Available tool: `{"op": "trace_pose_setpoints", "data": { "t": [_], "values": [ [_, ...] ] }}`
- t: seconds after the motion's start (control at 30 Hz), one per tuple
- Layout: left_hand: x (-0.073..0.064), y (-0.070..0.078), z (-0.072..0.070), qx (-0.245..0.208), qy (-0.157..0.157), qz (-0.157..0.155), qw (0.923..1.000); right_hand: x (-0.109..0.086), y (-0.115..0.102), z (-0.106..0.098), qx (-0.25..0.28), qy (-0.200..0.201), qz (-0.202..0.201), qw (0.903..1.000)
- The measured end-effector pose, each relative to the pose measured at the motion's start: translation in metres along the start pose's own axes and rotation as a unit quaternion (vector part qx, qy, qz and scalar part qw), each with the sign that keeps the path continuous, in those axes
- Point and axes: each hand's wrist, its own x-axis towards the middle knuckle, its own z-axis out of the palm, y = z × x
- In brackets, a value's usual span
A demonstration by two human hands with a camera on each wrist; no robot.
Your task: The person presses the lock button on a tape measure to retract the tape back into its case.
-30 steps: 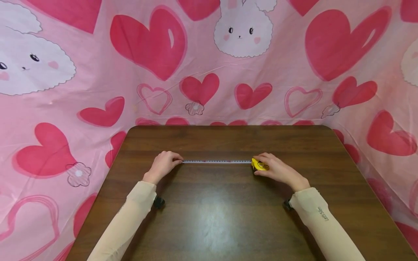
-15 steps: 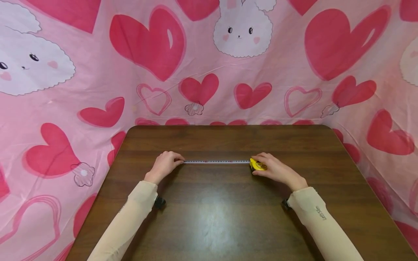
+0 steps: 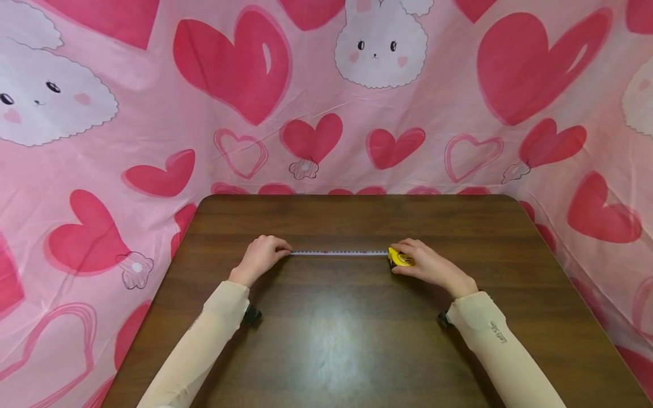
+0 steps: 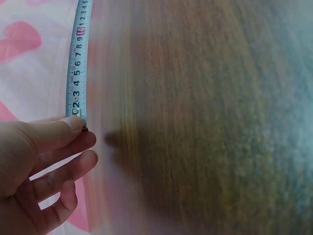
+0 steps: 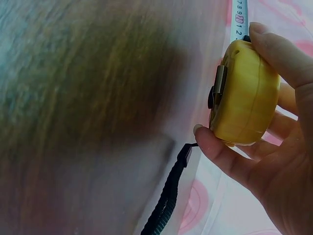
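Observation:
A yellow tape measure (image 3: 401,258) is held in my right hand (image 3: 431,267), its blade (image 3: 339,253) drawn out straight to the left. At the blade's far end, my left hand (image 3: 259,259) pinches the tip between thumb and finger. In the left wrist view the blade (image 4: 77,73) shows its low numbers just past the left thumb, while the other fingers (image 4: 73,169) curl loosely below. Seen from the right wrist, the yellow case (image 5: 249,95) sits between thumb and fingers, with a black wrist strap (image 5: 168,200) hanging from it.
A brown wooden table (image 3: 326,334) spreads beneath both hands. Pink cloth (image 3: 326,102) with hearts and rabbits hangs behind it and along both sides. A small black device (image 3: 252,315) is worn at the left wrist, another (image 3: 445,319) at the right.
Both hands have drifted slightly toward each other. The visible stretch of blade between them is a little shorter, and both hands keep their hold.

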Motion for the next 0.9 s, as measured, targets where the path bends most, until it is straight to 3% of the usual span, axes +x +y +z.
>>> {"op": "trace_pose_setpoints", "data": {
  "t": [0.9],
  "values": [
    [0.008,0.012,0.009,0.015,0.019,0.03,0.9993,0.005,-0.007,0.004,-0.001,0.001,-0.01,1.0]
  ]
}}
